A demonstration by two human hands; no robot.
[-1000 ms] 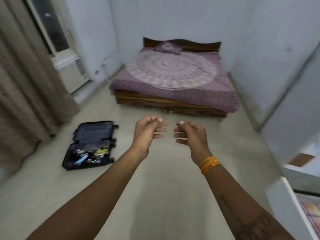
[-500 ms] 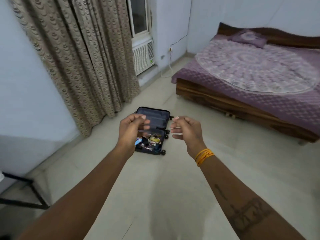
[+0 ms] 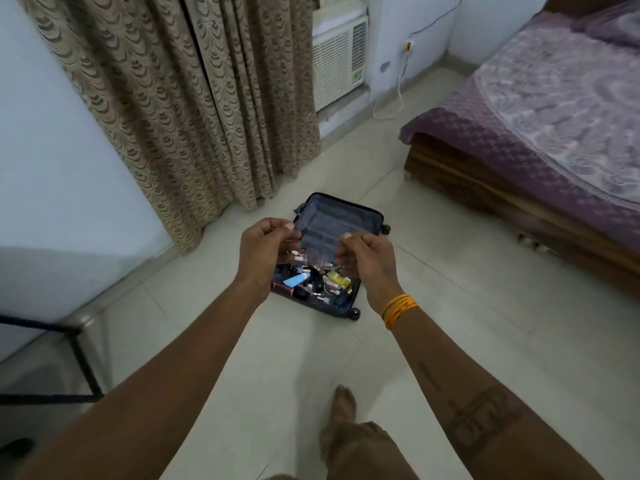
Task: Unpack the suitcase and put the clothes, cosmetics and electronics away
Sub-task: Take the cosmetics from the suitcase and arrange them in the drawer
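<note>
The head view looks down over both outstretched forearms at a pale tiled floor (image 3: 450, 341). At the far left a dark metal frame (image 3: 79, 358) stands against a light blue wall (image 3: 62, 150). Next comes a beige patterned curtain (image 3: 180, 98) hanging to the floor, and beside it a white air conditioner (image 3: 337, 60) set low in the wall, with a white cable (image 3: 398, 98) trailing down to the tiles.

The left hand (image 3: 265, 254) is held out in the air in front of the person, fingers curled in with the thumb meeting the fingertips; nothing can be made out between them, and whether they pinch something small cannot be told. Just to its right, seen between the two hands, the open suitcase (image 3: 332, 223) lies flat on the floor near the foot of the curtain. Its grey lined lid half is the farther one, and the nearer half is filled with a jumble of small items (image 3: 311, 282), among them a light blue one and a yellow one; they are too small to name.

The right hand (image 3: 370, 261) is raised level with the left, close beside it but apart, fingers likewise curled inward around nothing visible. Orange bangles (image 3: 398, 308) circle that wrist. A bare foot (image 3: 344, 407) stands on the tiles below. At the far right a wooden bed (image 3: 485, 188) carries a purple bedspread (image 3: 554, 109).
</note>
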